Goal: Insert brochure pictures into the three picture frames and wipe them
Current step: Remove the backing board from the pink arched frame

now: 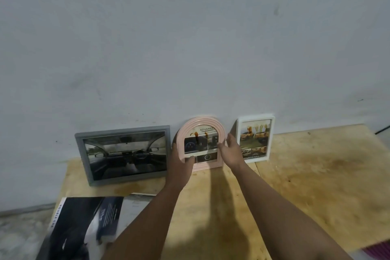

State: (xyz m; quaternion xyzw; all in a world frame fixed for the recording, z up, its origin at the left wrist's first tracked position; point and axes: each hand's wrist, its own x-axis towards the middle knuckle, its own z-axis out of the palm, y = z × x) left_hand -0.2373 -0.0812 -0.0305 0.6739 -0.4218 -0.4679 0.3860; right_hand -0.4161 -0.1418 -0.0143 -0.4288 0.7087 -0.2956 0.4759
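Note:
Three picture frames lean upright against the grey wall on a plywood board. The grey landscape frame [124, 155] on the left holds a car-interior picture. In the middle stands the pink arched frame [202, 126] with a brochure picture in it. My left hand [179, 160] grips its left edge, thumb on the lower glass. My right hand [231, 151] holds its right edge, fingers behind and thumb on the front. The white portrait frame [255, 139] on the right shows a picture of cars.
A dark car brochure [84, 226] lies open at the board's front left, partly over the concrete floor. The plywood board [306, 186] stretches to the right, stained in places. Something purple [377, 251] sits at the bottom right corner.

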